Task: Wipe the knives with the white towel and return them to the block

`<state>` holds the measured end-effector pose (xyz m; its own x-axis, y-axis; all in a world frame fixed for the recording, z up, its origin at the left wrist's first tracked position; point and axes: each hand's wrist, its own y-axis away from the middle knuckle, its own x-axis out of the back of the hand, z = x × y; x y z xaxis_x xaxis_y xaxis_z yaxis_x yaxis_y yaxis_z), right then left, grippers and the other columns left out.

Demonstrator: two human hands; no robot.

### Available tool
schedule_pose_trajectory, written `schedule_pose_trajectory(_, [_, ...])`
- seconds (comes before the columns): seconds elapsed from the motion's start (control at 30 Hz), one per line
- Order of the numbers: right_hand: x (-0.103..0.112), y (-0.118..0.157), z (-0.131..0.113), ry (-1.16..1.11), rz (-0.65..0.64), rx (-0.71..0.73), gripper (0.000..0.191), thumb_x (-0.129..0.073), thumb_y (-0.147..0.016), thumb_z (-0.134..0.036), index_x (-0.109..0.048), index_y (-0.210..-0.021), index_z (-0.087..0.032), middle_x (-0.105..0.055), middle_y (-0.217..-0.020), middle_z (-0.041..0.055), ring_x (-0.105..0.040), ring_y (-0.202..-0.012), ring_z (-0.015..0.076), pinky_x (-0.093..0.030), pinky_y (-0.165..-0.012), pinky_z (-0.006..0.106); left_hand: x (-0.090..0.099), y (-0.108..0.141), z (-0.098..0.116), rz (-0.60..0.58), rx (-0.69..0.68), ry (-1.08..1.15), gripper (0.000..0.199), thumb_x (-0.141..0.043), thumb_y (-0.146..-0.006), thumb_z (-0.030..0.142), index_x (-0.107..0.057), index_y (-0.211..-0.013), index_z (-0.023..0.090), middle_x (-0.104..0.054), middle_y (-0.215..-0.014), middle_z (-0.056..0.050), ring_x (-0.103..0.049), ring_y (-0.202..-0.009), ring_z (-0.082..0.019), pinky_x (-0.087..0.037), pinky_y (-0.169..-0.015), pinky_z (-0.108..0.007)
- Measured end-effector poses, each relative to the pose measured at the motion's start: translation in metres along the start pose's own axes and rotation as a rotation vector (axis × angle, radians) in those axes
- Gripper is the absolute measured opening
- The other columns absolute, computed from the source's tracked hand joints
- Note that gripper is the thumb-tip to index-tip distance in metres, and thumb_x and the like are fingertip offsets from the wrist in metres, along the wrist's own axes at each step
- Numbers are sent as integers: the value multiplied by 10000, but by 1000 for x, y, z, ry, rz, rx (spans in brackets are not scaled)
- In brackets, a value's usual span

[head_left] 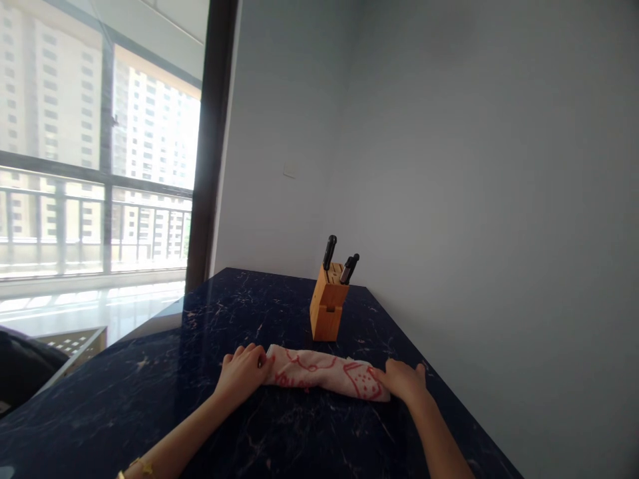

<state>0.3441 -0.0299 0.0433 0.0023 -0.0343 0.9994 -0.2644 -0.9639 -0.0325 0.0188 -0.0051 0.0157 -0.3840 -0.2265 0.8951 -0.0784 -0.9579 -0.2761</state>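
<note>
A pale pink cloth [324, 372] with red drawings and lettering lies folded into a long narrow strip on the dark blue marbled table [224, 313]. My left hand [245, 369] grips its left end with curled fingers. At the cloth's right end, my right hand [403, 380] pinches the edge, the other fingers bent. Just behind the cloth stands a wooden knife block [328, 309] with black-handled knives [330, 253] upright in its slots.
A grey wall [474, 199] runs along the table's right side and back. To the left are a large window [150, 146] and, near the lower left edge, a chair-like frame [74, 342] beside a black object [24, 366].
</note>
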Motion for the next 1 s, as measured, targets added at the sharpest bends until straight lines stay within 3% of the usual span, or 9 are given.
schedule_pose_trajectory(0.23, [-5, -9, 0, -58, 27, -15, 280, -390, -794, -367, -609, -844, -200, -637, -968, 102, -546, -969, 265, -280, -827, 472, -3, 0, -2, 78, -25, -65, 266, -323, -814, 310, -559, -750, 204, -597, -866, -48, -490, -887, -229, -292, -733, -363])
schedule_pose_trajectory(0.4, [-6, -9, 4, -85, 15, -64, 386, -367, -789, -474, -611, -866, -186, -627, -989, 129, -540, -973, 294, -255, -843, 513, -2, 2, 0, 57, 12, -97, 279, -303, -825, 331, -548, -803, 199, -586, -902, -56, -480, -902, -235, -292, -748, -366])
schedule_pose_trajectory(0.53, [-8, -10, 5, -126, -39, -64, 455, -312, -800, -514, -609, -866, -176, -625, -997, 134, -541, -980, 294, -271, -841, 515, -3, 1, -1, 87, -10, 56, 300, -305, -830, 374, -538, -973, 250, -588, -967, -36, -471, -923, -227, -285, -793, -372])
schedule_pose_trajectory(0.63, [-10, -12, 3, -152, -52, -55, 434, -320, -801, -501, -594, -894, -177, -618, -1020, 123, -536, -991, 282, -291, -835, 495, -7, -3, -3, 45, -51, 208, 335, -293, -843, 404, -518, -1083, 340, -589, -1051, -7, -442, -1015, -231, -245, -864, -399])
schedule_pose_trajectory(0.83, [-14, -17, 0, -174, -25, -50, 344, -349, -795, -437, -578, -885, -195, -618, -1015, 96, -533, -992, 258, -314, -819, 455, -12, -8, -4, 3, -28, 307, 426, -245, -843, 492, -621, -955, 323, -589, -1101, 7, -417, -1083, -244, -215, -906, -412])
schedule_pose_trajectory(1.0, [-15, -15, -1, -154, 26, -69, 346, -331, -806, -418, -569, -907, -189, -615, -1008, 109, -529, -991, 266, -304, -816, 454, -8, 0, 1, 63, -90, 164, 394, -277, -845, 458, -616, -964, 296, -596, -1046, -22, -424, -1056, -238, -217, -903, -426])
